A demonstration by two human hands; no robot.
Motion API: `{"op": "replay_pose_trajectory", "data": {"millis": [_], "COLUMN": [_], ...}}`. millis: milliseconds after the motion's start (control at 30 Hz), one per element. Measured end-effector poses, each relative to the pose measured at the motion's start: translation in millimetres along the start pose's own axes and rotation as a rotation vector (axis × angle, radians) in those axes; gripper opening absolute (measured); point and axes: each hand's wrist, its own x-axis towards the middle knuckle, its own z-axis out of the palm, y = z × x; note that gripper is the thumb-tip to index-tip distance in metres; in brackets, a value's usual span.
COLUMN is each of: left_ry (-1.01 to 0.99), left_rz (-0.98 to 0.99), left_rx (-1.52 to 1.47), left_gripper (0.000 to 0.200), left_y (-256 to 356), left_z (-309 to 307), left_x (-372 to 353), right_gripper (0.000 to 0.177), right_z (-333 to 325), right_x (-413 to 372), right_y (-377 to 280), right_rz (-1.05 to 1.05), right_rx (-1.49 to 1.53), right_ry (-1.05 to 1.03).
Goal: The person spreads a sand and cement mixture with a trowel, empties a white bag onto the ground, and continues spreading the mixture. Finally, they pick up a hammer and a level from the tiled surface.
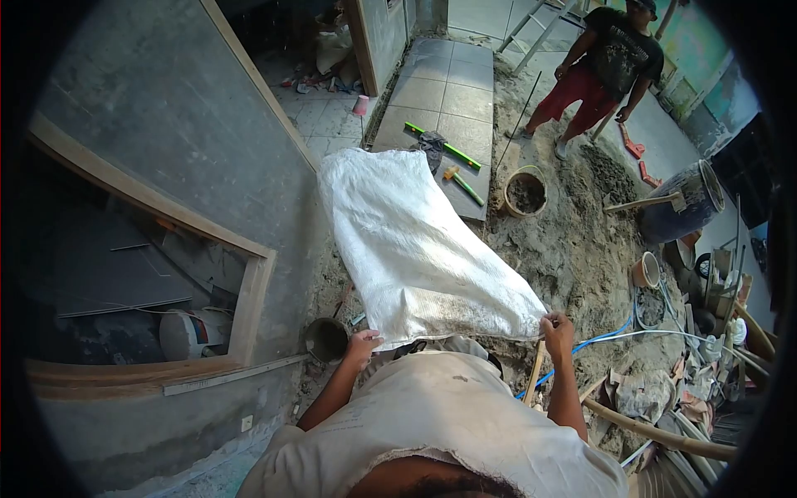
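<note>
A large white woven sack is spread out in front of my body, its far end over the near part of the grey floor tiles. My left hand is closed on its near left corner. The near right corner is pinched in my right hand. Just beyond the sack, a green level with a dark cloth or bag on it lies on the tiles, beside a hammer with a green handle.
Another person stands at the upper right on rough ground. A bucket of mortar, a dark drum, a small bucket and a blue hose are on the right. A dark bucket stands by the left wall.
</note>
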Motion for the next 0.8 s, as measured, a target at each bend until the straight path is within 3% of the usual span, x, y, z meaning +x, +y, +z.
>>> {"op": "replay_pose_trajectory", "data": {"millis": [300, 600, 733, 800], "left_ry": [0.008, 0.071, 0.089, 0.109], "left_rz": [-0.109, -0.041, -0.023, -0.04], "left_rx": [0.063, 0.128, 0.125, 0.133], "left_gripper": [0.04, 0.037, 0.036, 0.035], "left_y": [28, 32, 44, 62], "left_z": [0, -6, -3, 0], "left_x": [-2, 6, -4, -21], "right_gripper": [0.017, 0.018, 0.018, 0.018], "right_z": [0, 3, 0, -7], "right_x": [-1, 7, -2, -13], "right_y": [-14, 4, -23, -57], "right_rz": [0.014, 0.035, 0.105, 0.01], "right_rx": [-0.084, -0.068, -0.043, -0.097], "right_ry": [-0.005, -0.049, -0.071, -0.062]}}
